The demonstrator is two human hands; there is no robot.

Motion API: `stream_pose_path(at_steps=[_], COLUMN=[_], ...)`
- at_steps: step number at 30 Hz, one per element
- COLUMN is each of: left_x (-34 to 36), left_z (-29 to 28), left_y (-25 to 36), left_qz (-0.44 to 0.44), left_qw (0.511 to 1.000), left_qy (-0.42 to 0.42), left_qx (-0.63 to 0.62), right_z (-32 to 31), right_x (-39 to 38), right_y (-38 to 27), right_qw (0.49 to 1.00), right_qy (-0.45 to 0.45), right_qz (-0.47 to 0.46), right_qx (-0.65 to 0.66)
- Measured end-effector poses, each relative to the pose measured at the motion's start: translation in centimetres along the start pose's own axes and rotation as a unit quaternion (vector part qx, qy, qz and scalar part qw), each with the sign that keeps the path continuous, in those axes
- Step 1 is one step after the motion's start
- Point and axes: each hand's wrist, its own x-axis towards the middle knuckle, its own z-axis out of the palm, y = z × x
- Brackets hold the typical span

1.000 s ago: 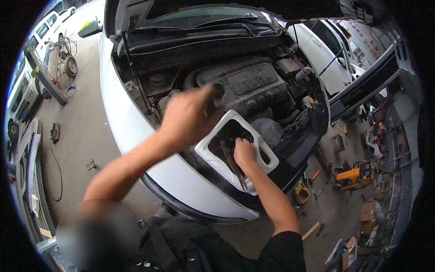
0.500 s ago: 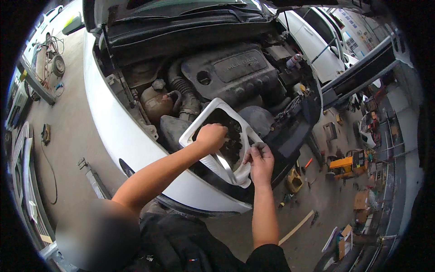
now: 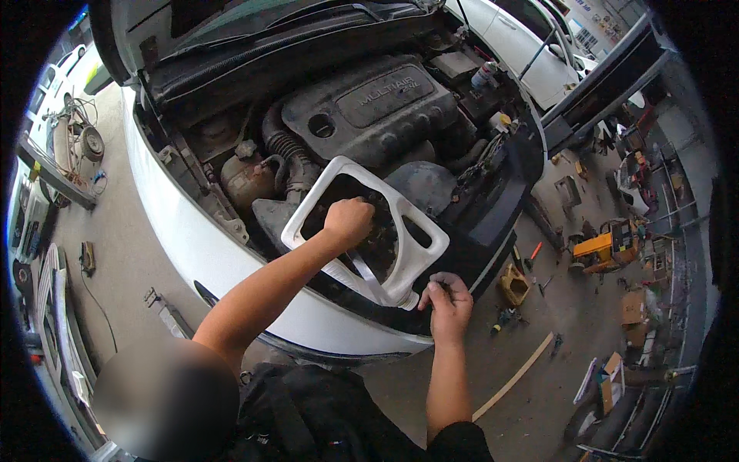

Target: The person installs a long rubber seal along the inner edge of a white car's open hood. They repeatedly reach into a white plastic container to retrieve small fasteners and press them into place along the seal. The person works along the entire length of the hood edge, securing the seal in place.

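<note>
A white plastic jug (image 3: 422, 262) with one side cut away lies at the front of the engine bay, its inside dark and grimy. My left hand (image 3: 350, 222) is closed in a fist over the cut opening. Whatever it holds is hidden under the fingers. A pale strip (image 3: 368, 276) runs from below that hand to the jug's near edge; I cannot tell if it is part of the jug. My right hand (image 3: 449, 304) has curled fingers with the thumb pressed in, its fingertips at the jug's neck (image 3: 408, 300). Anything between them is too small to make out.
Behind the jug are a black engine cover (image 3: 369, 108) and a brownish coolant tank (image 3: 246, 181). The white fender (image 3: 181, 223) curves along the left. Tools, a yellow machine (image 3: 604, 248) and a wooden strip (image 3: 514, 377) lie on the floor at right.
My right hand has moved from beside the jug's handle nearer to me, to its neck. My left fist stays over the opening. The whole view has shifted slightly.
</note>
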Motion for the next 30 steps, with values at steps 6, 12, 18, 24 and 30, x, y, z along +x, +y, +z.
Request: stream_pose_path(at_steps=[6, 12, 18, 24, 30], left_x=[1.1, 0.8, 0.8, 2.2, 2.5], left_z=[2.6, -0.3, -1.3, 1.6, 2.0], left_y=[0.8, -0.2, -1.4, 1.0, 1.6], left_qz=[-0.004, 0.025, 0.031, 0.047, 0.087], left_qw=[0.999, 0.995, 0.997, 0.996, 0.993], left_qy=[0.039, -0.082, -0.063, -0.068, -0.035], left_qx=[-0.035, 0.053, 0.017, 0.022, 0.066], right_z=[-0.5, -1.8, -2.2, -1.2, -1.4], right_x=[-1.4, -2.3, -2.9, -3.2, -3.8], right_y=[0.8, 1.9, 2.2, 2.1, 1.8], right_qw=[1.000, 1.000, 0.999, 0.997, 0.997], right_qy=[0.005, 0.006, 0.018, 0.007, 0.018], right_qz=[0.029, 0.006, 0.017, 0.024, 0.022], right_qx=[0.001, -0.008, -0.043, -0.071, -0.073])
